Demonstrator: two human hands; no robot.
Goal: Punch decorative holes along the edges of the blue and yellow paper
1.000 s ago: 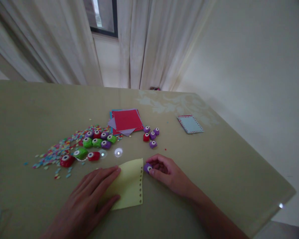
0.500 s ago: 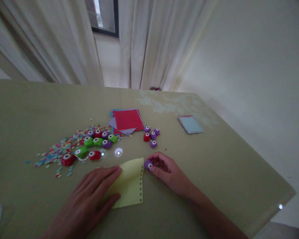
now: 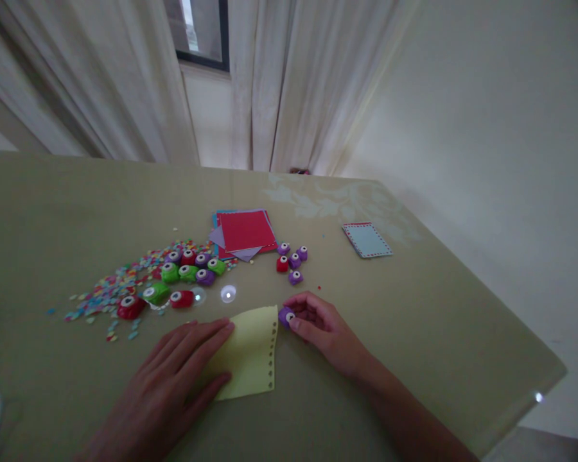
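A yellow sheet of paper (image 3: 250, 356) lies on the table in front of me, with a row of small holes down its right edge. My left hand (image 3: 178, 372) rests flat on the sheet's left part, fingers stretched out, and covers that side. In my right hand (image 3: 320, 324), thumb and fingers hold a small purple paper punch (image 3: 286, 316) with a white and black round button. The punch is at the upper end of the sheet's right edge; whether paper is inside its slot I cannot tell.
Several red, green and purple punches (image 3: 187, 273) stand left beside scattered paper confetti (image 3: 110, 292). More punches (image 3: 295, 260) sit beyond my right hand. Red, purple and blue sheets (image 3: 248, 231) are stacked behind. At right lies a pale blue hole-edged stack (image 3: 367, 240).
My right hand and the purple punch have shifted slightly away from me along the paper's right edge. My left hand and the sheet stay nearly in place.
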